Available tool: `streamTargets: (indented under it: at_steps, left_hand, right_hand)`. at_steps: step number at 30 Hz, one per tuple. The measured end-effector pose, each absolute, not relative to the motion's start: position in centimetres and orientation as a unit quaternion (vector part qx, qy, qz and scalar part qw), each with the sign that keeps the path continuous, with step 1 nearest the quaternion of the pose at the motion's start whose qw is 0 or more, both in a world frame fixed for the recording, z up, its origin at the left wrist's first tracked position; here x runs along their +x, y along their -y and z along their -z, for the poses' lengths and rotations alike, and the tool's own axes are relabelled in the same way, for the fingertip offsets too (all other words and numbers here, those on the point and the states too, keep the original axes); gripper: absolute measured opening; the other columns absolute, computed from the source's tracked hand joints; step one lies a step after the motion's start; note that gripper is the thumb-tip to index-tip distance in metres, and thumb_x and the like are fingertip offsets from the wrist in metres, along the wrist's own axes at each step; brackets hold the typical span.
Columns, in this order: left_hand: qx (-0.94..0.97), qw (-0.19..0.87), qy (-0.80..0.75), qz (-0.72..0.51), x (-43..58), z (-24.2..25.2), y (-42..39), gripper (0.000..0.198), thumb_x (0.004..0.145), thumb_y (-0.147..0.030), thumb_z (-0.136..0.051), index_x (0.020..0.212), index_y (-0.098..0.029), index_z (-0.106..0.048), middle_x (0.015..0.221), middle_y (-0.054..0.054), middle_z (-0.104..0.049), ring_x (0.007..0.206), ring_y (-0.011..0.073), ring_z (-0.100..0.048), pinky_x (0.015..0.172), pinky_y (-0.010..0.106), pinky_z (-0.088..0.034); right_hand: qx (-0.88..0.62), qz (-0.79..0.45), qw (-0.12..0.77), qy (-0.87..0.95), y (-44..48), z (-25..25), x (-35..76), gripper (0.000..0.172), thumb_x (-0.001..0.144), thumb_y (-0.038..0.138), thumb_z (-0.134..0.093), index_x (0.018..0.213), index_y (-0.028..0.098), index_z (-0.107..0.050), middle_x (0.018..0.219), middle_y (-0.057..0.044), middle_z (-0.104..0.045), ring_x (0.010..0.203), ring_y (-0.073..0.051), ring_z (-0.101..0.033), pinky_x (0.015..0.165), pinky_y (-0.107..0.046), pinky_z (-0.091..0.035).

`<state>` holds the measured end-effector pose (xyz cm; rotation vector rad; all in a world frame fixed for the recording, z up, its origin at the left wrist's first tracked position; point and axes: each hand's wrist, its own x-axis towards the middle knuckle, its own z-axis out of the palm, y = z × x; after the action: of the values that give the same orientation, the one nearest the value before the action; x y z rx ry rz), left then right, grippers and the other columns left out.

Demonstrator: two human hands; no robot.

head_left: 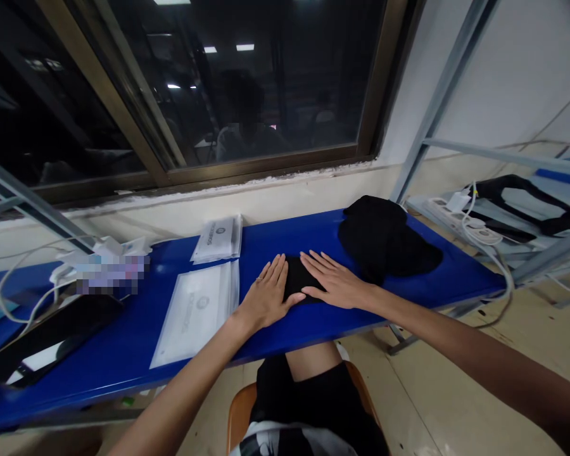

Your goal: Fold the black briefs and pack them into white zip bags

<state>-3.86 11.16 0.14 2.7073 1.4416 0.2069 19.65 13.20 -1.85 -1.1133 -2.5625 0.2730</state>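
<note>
A folded piece of black cloth [300, 283] lies flat on the blue table [285, 335] before me. My left hand [268, 294] rests on its left edge, fingers stretched out and pointing away from me. From the right, my right hand [335, 280] lies flat over the cloth's right part, fingers extended. Both thumbs nearly meet over its near side. To the right sits a loose heap of black fabric [384, 240]. Clear printed plastic bags [197, 316] lie left of my left hand, and a smaller stack of printed bags [217, 239] is behind them.
Power strips with white cables [111, 250] and a dark glossy object [47, 342] are at the left. Grey metal frames [441, 95] rise on both sides. A window [247, 82] is behind the table. Another power strip [460, 218] lies at the right.
</note>
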Motion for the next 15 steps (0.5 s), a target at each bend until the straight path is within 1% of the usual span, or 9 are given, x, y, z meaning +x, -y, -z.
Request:
streamTargets:
  at_steps: [2, 4, 6, 7, 9, 11, 12, 13, 15]
  left_hand:
    - [0.874, 0.064, -0.478, -0.056, -4.5, 0.2, -11.0, 0.107, 0.092, -0.077, -0.041, 0.160, 0.003, -0.021, 0.167, 0.027, -0.011, 0.158, 0.0340, -0.006, 0.128, 0.053, -0.017]
    - [0.870, 0.102, -0.479, -0.060, -5.0, 0.1, -10.8, 0.116, 0.087, -0.082, -0.046, 0.162, -0.001, -0.012, 0.168, 0.027, -0.003, 0.158, 0.0347, -0.001, 0.127, 0.054, -0.018]
    - [0.862, 0.139, -0.482, -0.075, -5.4, -0.5, -10.6, 0.114, 0.086, -0.080, -0.049, 0.163, -0.005, -0.011, 0.168, 0.025, -0.001, 0.158, 0.0352, -0.002, 0.126, 0.054, -0.022]
    - [0.851, 0.150, -0.496, -0.089, -5.5, -0.9, -10.5, 0.109, 0.088, -0.078, -0.049, 0.163, -0.006, -0.014, 0.169, 0.025, -0.004, 0.158, 0.0354, -0.006, 0.125, 0.053, -0.024]
    - [0.810, 0.143, -0.551, -0.137, -5.5, -1.5, -10.2, 0.092, 0.095, -0.069, -0.046, 0.159, -0.005, -0.030, 0.167, 0.025, -0.022, 0.156, 0.0365, -0.020, 0.124, 0.052, -0.028]
    - [0.763, 0.122, -0.606, -0.189, -5.5, -1.9, -9.9, 0.072, 0.099, -0.059, -0.046, 0.148, -0.006, -0.049, 0.155, 0.024, -0.047, 0.147, 0.0376, -0.041, 0.119, 0.052, -0.036]
    - [0.746, 0.121, -0.622, -0.206, -5.5, -2.0, -9.7, 0.064, 0.100, -0.055, -0.048, 0.142, -0.008, -0.056, 0.146, 0.023, -0.056, 0.139, 0.0376, -0.051, 0.115, 0.052, -0.042]
    - [0.735, 0.129, -0.629, -0.218, -5.6, -2.1, -9.6, 0.056, 0.099, -0.050, -0.051, 0.136, -0.009, -0.061, 0.138, 0.022, -0.062, 0.129, 0.0367, -0.060, 0.109, 0.051, -0.047]
    - [0.718, 0.169, -0.633, -0.236, -5.8, -1.9, -9.6, 0.045, 0.096, -0.039, -0.057, 0.129, -0.010, -0.066, 0.130, 0.020, -0.066, 0.110, 0.0329, -0.069, 0.100, 0.048, -0.053]
  right_hand:
    - [-0.397, -0.109, 0.150, 0.899, -13.2, 2.2, 20.3, 0.094, 0.096, 0.074, -0.040, 0.164, 0.013, -0.020, 0.169, -0.014, -0.018, 0.157, -0.033, -0.017, 0.129, -0.056, -0.014]
    - [-0.394, -0.130, 0.131, 0.900, -13.5, 1.9, 20.8, 0.101, 0.092, 0.078, -0.043, 0.165, 0.012, -0.018, 0.169, -0.014, -0.015, 0.158, -0.034, -0.014, 0.129, -0.056, -0.011]
    - [-0.395, -0.147, 0.115, 0.900, -14.0, 0.9, 20.9, 0.105, 0.089, 0.079, -0.048, 0.164, 0.011, -0.020, 0.169, -0.016, -0.017, 0.158, -0.037, -0.011, 0.128, -0.058, -0.010]
    - [-0.402, -0.146, 0.122, 0.896, -14.5, 0.2, 20.8, 0.103, 0.090, 0.077, -0.049, 0.163, 0.010, -0.024, 0.168, -0.016, -0.019, 0.158, -0.038, -0.011, 0.127, -0.059, -0.011]
    - [-0.426, -0.131, 0.163, 0.880, -15.7, -1.5, 20.1, 0.084, 0.096, 0.068, -0.047, 0.159, 0.012, -0.038, 0.166, -0.016, -0.030, 0.156, -0.037, -0.019, 0.126, -0.057, -0.017]
    - [-0.452, -0.153, 0.174, 0.861, -17.3, -3.3, 18.9, 0.062, 0.101, 0.052, -0.047, 0.151, 0.016, -0.051, 0.157, -0.016, -0.047, 0.149, -0.033, -0.038, 0.122, -0.051, -0.029]
    - [-0.459, -0.182, 0.154, 0.856, -18.2, -4.0, 18.1, 0.056, 0.100, 0.047, -0.051, 0.147, 0.017, -0.056, 0.150, -0.016, -0.056, 0.142, -0.032, -0.048, 0.118, -0.048, -0.036]
    - [-0.461, -0.217, 0.122, 0.852, -19.1, -4.7, 17.2, 0.053, 0.096, 0.044, -0.059, 0.142, 0.017, -0.061, 0.141, -0.016, -0.063, 0.134, -0.032, -0.056, 0.112, -0.045, -0.042]
    - [-0.458, -0.274, 0.056, 0.844, -20.5, -5.7, 15.6, 0.053, 0.081, 0.041, -0.078, 0.126, 0.014, -0.070, 0.123, -0.016, -0.073, 0.118, -0.033, -0.066, 0.097, -0.041, -0.050]
